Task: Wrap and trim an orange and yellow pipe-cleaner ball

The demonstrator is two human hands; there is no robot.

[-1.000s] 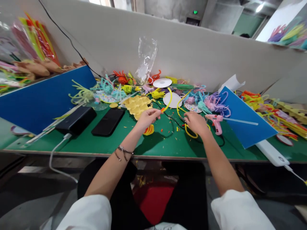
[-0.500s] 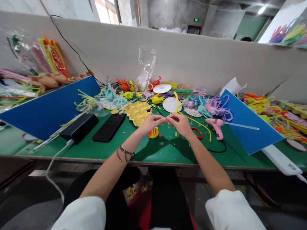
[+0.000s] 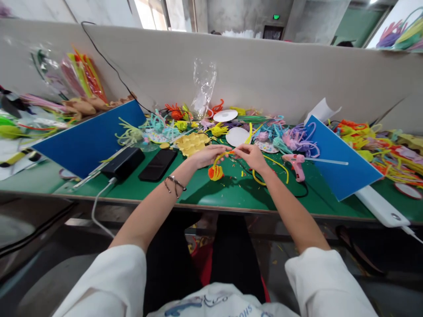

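Note:
My left hand (image 3: 209,156) is closed around a yellow pipe cleaner (image 3: 216,159). From it hangs a small orange-and-yellow striped ball (image 3: 216,173), just over the green table. The fingertips of my right hand (image 3: 251,156) pinch a short orange piece of pipe cleaner (image 3: 231,152) that spans the gap between both hands. My fingers partly hide where the pieces join. Beyond and beside the right hand, a long yellow pipe cleaner (image 3: 282,167) curves over the table, and a yellow loop shows below its wrist.
A pink glue gun (image 3: 297,166) lies to the right, beside a slanted blue board (image 3: 343,158). On the left are a black phone (image 3: 158,165), a black box (image 3: 124,164) and another blue board (image 3: 89,138). A yellow moulded tray (image 3: 191,143) and white discs (image 3: 236,137) sit behind my hands.
The orange-and-yellow ball now hangs from a yellow pipe cleaner at my left hand. My left hand has turned flatter. The red ring by my right wrist no longer shows. The view has shifted slightly.

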